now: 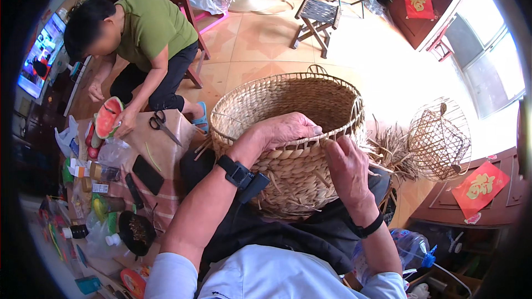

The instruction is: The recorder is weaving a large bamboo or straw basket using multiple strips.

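Observation:
A large round woven straw basket (293, 180) rests upright between my knees, its opening facing up. My left hand (288, 130) reaches over the near rim, fingers down on the inner side and thumb along the edge, closed on it. Just right of it, my right hand (346, 160) is against the outside of the rim with its fingers pinched together. Whatever lies in that pinch is hidden. Loose straw ends stick out of the basket's wall. Its rim is a framework with short upright strands, and a small loop stands at the far side.
A bundle of dry straw (393, 152) and an open wire-like frame basket (440, 138) lie to the right. At left, a covered table (176, 177) bears scissors (160, 124) and a phone (148, 175). A seated person (158, 30) holds cut watermelon (108, 117). A folding stool (317, 19) stands ahead.

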A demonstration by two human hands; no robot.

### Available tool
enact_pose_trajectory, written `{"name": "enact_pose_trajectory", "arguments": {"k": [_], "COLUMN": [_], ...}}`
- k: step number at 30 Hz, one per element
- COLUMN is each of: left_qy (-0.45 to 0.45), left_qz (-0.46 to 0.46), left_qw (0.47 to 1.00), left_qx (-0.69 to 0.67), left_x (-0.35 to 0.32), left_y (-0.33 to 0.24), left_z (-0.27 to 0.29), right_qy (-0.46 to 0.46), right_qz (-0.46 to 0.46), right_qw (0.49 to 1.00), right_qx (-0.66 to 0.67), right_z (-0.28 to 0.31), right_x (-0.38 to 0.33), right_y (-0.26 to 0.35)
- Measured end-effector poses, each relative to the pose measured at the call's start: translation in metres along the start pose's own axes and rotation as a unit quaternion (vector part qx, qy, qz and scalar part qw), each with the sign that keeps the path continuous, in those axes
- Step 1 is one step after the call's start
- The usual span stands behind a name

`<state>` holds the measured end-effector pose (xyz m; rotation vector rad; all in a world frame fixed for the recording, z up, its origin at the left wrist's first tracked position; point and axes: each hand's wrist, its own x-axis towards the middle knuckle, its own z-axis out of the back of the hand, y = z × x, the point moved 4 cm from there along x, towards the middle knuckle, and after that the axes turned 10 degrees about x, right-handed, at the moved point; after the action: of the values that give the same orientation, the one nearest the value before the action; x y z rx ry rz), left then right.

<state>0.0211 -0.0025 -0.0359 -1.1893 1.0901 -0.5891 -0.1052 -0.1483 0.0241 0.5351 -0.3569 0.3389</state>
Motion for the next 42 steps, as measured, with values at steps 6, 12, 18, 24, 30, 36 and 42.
{"name": "enact_pose_trajectory", "arguments": {"k": [6,12,18,24,30,36,42], "left_qy": [-0.026,0.004,-0.032,-0.054,-0.062,0.001,-0.011], "left_qz": [0.003,0.060,0.035,-0.005,0.056,-0.026,0.003], "left_qw": [0.999,0.997,0.998,0.997,0.995,0.993,0.996], "left_qx": [-0.044,-0.055,-0.046,-0.049,-0.055,-0.112,-0.092], "left_x": [0.005,-0.001,-0.001,-0.002,-0.001,-0.002,-0.005], "left_y": [0.009,0.017,0.009,-0.001,0.012,-0.001,-0.006], "left_z": [0.003,0.002,-0.004,-0.002,0.003,-0.003,-0.003], "right_qy": [0.034,0.020,-0.051,-0.023,0.018,-0.007,0.046], "right_qz": [0.016,-0.031,-0.013,-0.020,-0.060,-0.019,-0.045], "right_qw": [0.999,0.999,0.999,1.000,0.998,1.000,0.998], "right_qx": [-0.026,-0.033,0.000,0.002,-0.016,0.004,-0.006], "right_z": [0.000,0.008,0.009,0.000,0.015,0.013,0.007], "right_x": [0.004,0.000,-0.006,0.004,0.001,-0.001,0.003], "right_y": [0.006,0.007,0.003,0.001,0.015,0.010,0.005]}}
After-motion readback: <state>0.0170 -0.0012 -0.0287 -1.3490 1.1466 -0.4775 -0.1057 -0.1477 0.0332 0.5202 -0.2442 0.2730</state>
